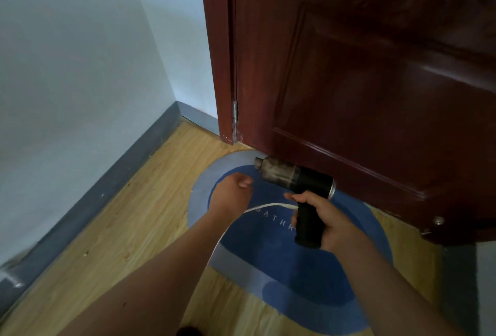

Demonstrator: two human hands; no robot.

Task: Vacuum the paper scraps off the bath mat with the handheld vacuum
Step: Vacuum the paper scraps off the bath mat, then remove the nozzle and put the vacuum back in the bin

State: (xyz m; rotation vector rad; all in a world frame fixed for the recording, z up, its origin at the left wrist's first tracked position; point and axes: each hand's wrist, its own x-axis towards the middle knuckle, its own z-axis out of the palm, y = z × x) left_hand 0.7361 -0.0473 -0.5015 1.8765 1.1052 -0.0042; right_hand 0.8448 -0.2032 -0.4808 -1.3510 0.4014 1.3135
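Here we are looking down at the blue oval bath mat, which lies on the wooden floor right up against the dark red door, its far edge tucked at the door's foot. The right hand is wrapped firmly round the black grip of the handheld vacuum, fingers curled tight, and the vacuum hangs just above the mat's far end, close beside the door, its dusty clear barrel and nozzle pointing left. A white cord trails from the grip, sweeps across the mat's lettering and slips under the left forearm. The left hand sits over the mat's pale border, just left of the nozzle, curled into a fist with the thumb laid across, and nothing shows inside it. Off to the left, the pale wall meets the floor along a grey skirting, and a metal hinge glints on the door frame
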